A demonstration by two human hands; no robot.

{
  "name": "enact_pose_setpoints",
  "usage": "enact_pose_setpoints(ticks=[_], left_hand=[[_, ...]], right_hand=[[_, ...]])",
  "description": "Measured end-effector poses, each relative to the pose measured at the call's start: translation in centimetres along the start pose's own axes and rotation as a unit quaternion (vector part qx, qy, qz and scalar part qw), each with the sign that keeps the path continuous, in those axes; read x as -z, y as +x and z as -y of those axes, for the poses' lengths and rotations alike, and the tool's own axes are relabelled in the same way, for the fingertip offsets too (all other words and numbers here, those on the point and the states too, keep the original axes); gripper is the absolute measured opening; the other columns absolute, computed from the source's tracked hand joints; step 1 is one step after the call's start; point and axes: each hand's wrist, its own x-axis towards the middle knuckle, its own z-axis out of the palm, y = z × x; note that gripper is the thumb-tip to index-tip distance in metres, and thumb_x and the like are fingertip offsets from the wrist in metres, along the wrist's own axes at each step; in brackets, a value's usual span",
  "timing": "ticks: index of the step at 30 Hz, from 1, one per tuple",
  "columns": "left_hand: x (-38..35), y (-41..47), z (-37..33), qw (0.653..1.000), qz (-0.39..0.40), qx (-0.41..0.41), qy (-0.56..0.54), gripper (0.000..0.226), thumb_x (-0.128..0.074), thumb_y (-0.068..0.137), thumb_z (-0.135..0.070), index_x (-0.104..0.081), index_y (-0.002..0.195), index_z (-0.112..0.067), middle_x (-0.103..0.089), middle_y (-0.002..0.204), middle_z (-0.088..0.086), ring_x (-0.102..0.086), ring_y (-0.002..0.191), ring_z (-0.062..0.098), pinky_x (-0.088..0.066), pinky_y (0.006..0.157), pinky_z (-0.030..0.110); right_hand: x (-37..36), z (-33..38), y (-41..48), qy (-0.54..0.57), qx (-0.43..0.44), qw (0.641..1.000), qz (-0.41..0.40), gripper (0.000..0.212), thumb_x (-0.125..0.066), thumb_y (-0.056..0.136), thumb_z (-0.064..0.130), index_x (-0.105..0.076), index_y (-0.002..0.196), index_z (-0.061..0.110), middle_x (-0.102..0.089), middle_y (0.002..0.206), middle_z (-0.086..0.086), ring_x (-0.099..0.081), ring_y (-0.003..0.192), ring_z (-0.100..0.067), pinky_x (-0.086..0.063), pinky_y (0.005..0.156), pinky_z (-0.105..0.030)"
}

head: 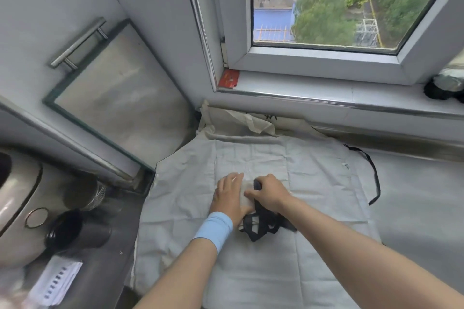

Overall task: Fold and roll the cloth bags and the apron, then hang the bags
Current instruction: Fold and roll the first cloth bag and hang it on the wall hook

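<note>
Apron (251, 271) is spread flat on the counter (414, 195), its near edge cut off by the frame. One black tie (374, 178) trails off its right side. In the middle of the apron sits a small pale roll (247, 198), mostly hidden between the hands, so I can't tell how tightly it is rolled. Left hand (229, 194), with a blue wristband (213, 229), lies on the roll, fingers straight and close together. Right hand (270, 193) has its fingers curled, pinching a black strap (261, 223); the rest of the strap is tangled below the wrists. A cream bag (238, 120) is crumpled at the back under the sill, partly covered by the apron. The cups (75, 228) on the left are blurred.
</note>
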Motion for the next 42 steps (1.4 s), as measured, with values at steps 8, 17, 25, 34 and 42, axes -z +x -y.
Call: enact_pose_setpoints(ticks=[8,17,25,34,42], left_hand=[[-0.8,0.8,-1.0,0.98,0.005,-0.189,0.064,0.054,-0.067,0.078,-0.011,-0.051,0.13,-0.015,-0.041,0.137,-0.003,-0.035,0.128,0.018,-0.039,0.103,0.028],[-1.0,0.7,-2.5,0.992,0.036,-0.121,0.002,0.067,-0.058,0.079,0.002,-0.04,0.139,-0.022,-0.04,0.127,0.001,-0.038,0.122,0.019,-0.041,0.101,0.029],[-1.2,0.0,-2.3,0.995,0.009,-0.091,-0.049,0.062,-0.051,0.08,0.004,-0.044,0.137,-0.02,-0.047,0.126,0.003,-0.041,0.121,0.02,-0.036,0.103,0.028],[-1.4,0.9,-3.1,0.996,0.013,0.083,-0.037,0.082,-0.08,0.072,-0.017,-0.033,0.139,-0.018,-0.031,0.135,0.007,-0.038,0.124,0.028,-0.039,0.103,0.034],[-0.2,2.4,-4.1,0.967,0.101,0.222,-0.065,0.073,-0.082,0.067,-0.025,-0.039,0.124,-0.01,-0.057,0.118,0.008,-0.06,0.107,0.03,-0.05,0.09,0.034]], right_hand=[[4.5,-2.5,-0.9,-0.173,-0.022,0.978,0.112,0.023,-0.068,0.072,0.035,-0.063,0.094,0.031,-0.068,0.089,0.006,-0.064,0.086,-0.02,-0.049,0.066,-0.027],[4.5,-4.9,-3.3,-0.098,0.118,0.976,-0.153,0.036,-0.058,0.077,0.013,-0.064,0.111,0.022,-0.054,0.116,0.001,-0.047,0.112,-0.022,-0.043,0.094,-0.038],[0.1,-3.2,-3.7,-0.291,0.042,0.953,-0.073,0.022,-0.056,0.087,0.035,-0.067,0.097,0.018,-0.065,0.098,-0.003,-0.064,0.087,-0.027,-0.041,0.065,-0.029],[2.3,-4.4,-3.8,0.295,-0.089,0.951,-0.035,0.012,-0.059,0.089,0.003,-0.06,0.084,0.014,-0.067,0.073,-0.005,-0.054,0.041,0.001,-0.038,0.038,-0.013],[2.6,-5.9,-4.0,0.253,-0.096,0.962,-0.036,0.017,-0.061,0.077,0.012,-0.065,0.09,0.023,-0.067,0.069,0.005,-0.059,0.061,-0.013,-0.044,0.058,-0.024]])
